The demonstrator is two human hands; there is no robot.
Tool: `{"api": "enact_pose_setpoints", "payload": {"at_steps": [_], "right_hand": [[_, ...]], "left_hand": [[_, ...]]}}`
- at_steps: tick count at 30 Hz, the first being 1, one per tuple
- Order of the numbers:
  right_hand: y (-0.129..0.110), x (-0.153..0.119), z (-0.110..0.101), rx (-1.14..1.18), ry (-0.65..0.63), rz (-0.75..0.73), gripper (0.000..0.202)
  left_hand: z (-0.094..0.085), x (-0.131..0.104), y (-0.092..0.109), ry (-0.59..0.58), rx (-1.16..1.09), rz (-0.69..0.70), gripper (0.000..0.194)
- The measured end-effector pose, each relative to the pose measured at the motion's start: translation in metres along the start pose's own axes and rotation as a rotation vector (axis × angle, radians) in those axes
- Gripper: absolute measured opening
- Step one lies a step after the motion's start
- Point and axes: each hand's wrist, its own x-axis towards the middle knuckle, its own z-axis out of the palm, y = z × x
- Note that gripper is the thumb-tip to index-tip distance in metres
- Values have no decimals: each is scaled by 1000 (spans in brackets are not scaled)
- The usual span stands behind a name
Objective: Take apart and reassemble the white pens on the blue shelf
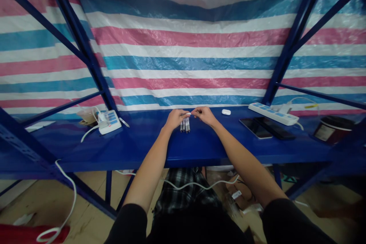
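At the centre of a blue metal tabletop [143, 148], two bare hands meet fingertip to fingertip. The left hand [175, 118] and the right hand [203, 115] each pinch one end of a small white pen-like object [188, 114], holding it level just above the surface; both grips are narrow and closed on it. What exactly the object is cannot be told at this size.

Directly below the hands, at six o'clock from the held piece, a short row of slim pens or markers [185, 125] lies side by side on the tabletop, pointing away from the person, just beside the left hand's fingers.

At three o'clock from the right hand, near it, sits a small white oval case [226, 112]. Farther out in the same direction lie two dark phones [265, 127] flat and close together, then a long white power strip [273, 114] with blue switches, and at the far right edge a dark round container [331, 129].

At nine o'clock from the left hand, well apart, a smaller white power strip [109, 121] with blue switches rests with white cables beside it.

Behind everything, at twelve o'clock, hangs a striped tarp [185, 45] in pink, white and blue, framed by blue shelf posts [288, 45]. Below the tabletop, a white cable [185, 186] crosses the person's checked lap.
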Motion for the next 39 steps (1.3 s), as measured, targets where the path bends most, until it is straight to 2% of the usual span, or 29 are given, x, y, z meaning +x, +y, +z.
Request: {"api": "enact_pose_setpoints", "payload": {"at_steps": [9, 15, 20, 24, 28, 31, 35, 39], "right_hand": [[-5, -1, -2, 59, 60, -77, 31], [8, 2, 7, 312, -71, 73, 39], [12, 4, 11, 329, -24, 66, 36], [12, 4, 10, 360, -64, 119, 32], [11, 5, 11, 380, -29, 106, 40], [11, 5, 11, 381, -38, 158, 32], [11, 5, 10, 384, -31, 106, 37], [12, 5, 10, 347, -69, 160, 26]], "left_hand": [[1, 1, -2, 15, -135, -38, 34], [1, 1, -5, 57, -20, 30, 24], [2, 1, -7, 62, 1, 32, 21], [1, 0, -5, 51, 4, 25, 20], [1, -1, -4, 38, 3, 23, 20], [1, -1, -5, 40, -3, 32, 22], [1, -1, -5, 33, 10, 41, 25], [0, -1, -3, 23, 15, 42, 22]]}}
